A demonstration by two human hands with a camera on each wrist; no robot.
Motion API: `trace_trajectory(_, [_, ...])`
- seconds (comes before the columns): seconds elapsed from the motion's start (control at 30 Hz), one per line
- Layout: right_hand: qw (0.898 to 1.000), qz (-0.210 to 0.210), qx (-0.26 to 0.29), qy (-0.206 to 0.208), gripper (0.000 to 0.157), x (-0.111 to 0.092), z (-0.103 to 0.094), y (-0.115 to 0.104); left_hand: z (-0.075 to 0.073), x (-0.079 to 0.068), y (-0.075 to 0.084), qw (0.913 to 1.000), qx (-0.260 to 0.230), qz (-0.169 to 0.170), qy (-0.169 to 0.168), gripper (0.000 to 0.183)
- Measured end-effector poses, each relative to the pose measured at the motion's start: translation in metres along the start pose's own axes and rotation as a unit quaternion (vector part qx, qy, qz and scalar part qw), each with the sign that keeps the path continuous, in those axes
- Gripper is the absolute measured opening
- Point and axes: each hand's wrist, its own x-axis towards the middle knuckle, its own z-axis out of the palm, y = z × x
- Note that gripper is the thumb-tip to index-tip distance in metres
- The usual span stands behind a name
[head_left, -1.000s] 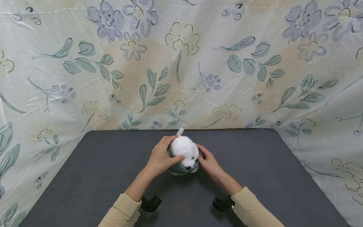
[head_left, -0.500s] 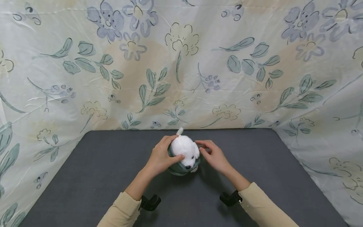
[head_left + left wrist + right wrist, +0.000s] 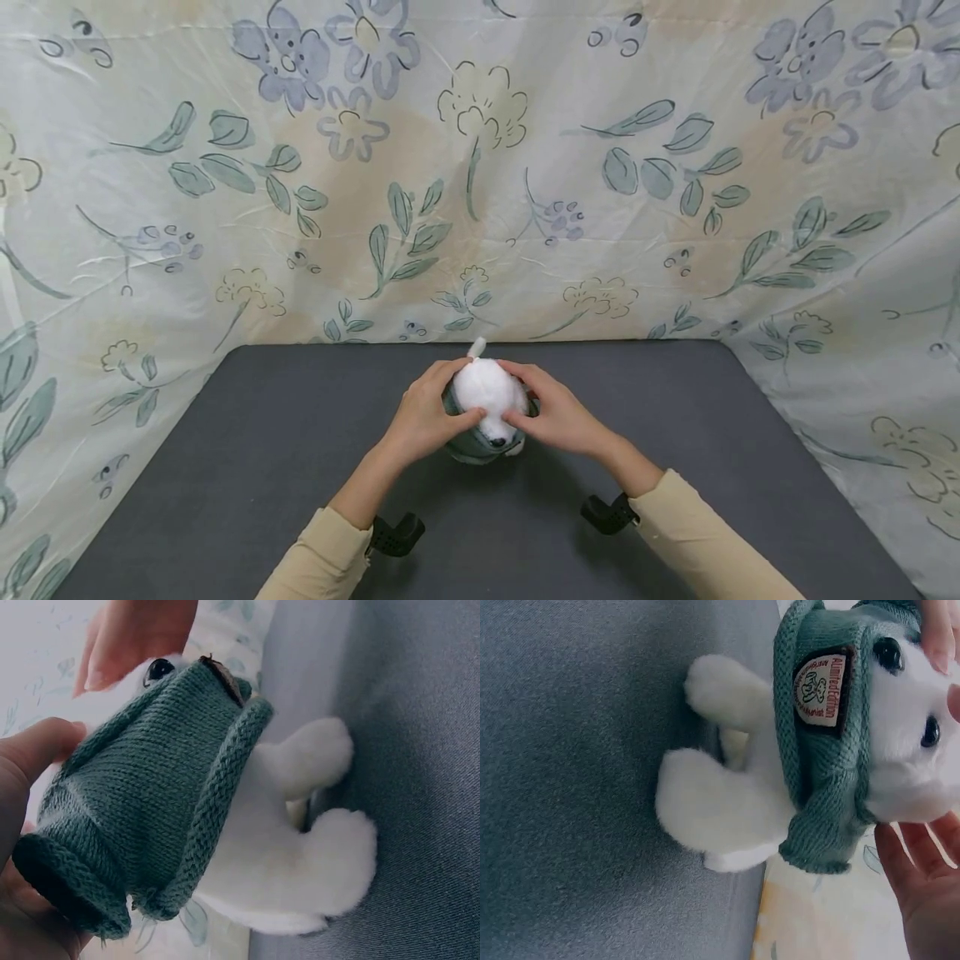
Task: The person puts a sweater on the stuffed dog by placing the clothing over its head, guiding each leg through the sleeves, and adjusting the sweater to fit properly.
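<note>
A white plush dog (image 3: 483, 387) stands on the table, its tail up behind it. It wears a green knitted sweater (image 3: 165, 757) around its neck and chest, with a stitched label (image 3: 821, 690) on the front. My left hand (image 3: 426, 412) holds the left side of the head, thumb beside the face and fingers behind. On the other side, my right hand (image 3: 558, 412) holds the head the same way, thumb near the eye. White front paws (image 3: 337, 855) rest on the surface in the left wrist view. The hands hide both ears in the head view.
The dark grey tabletop (image 3: 262, 467) spreads around the dog. A floral cloth (image 3: 480, 250) hangs behind the table's back edge and along both sides. Black wrist devices (image 3: 397, 535) are strapped at both sleeves.
My right hand drew back from the dog's side, then came in again higher, and its thumb and fingers now span the head. My left hand and the dog stay about where they were.
</note>
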Motion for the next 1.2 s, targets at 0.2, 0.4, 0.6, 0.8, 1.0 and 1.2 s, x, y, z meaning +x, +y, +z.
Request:
trace_trajectory(0.2, [0.999,0.008,-0.015,-0.033,0.077,0.006,0.004,-0.003,-0.002,-0.001,-0.001,0.9998,-0.015,0.012,-0.003,0.062])
trace_trajectory(0.4, [0.999,0.019,-0.018,-0.037,0.077,0.012,0.007,-0.006,-0.002,-0.002,-0.002,0.9997,-0.019,0.013,-0.004,0.062])
trace_trajectory(0.6, [0.999,0.021,-0.018,-0.021,0.067,0.014,0.008,-0.008,0.002,-0.005,-0.002,0.9995,-0.028,0.016,0.005,0.063])
trace_trajectory(0.8, [0.999,0.035,-0.013,-0.018,0.068,0.014,0.007,-0.009,0.005,-0.011,-0.002,0.9993,-0.008,-0.020,0.030,0.061])
trace_trajectory(1.0, [0.999,0.041,-0.009,-0.017,0.068,0.014,0.007,-0.009,0.002,-0.019,-0.007,0.9970,-0.012,-0.069,0.031,0.055])
trace_trajectory(1.2, [0.998,0.053,-0.003,-0.017,0.068,0.015,0.007,-0.008,-0.002,-0.021,-0.014,0.9978,-0.042,-0.044,0.024,0.049])
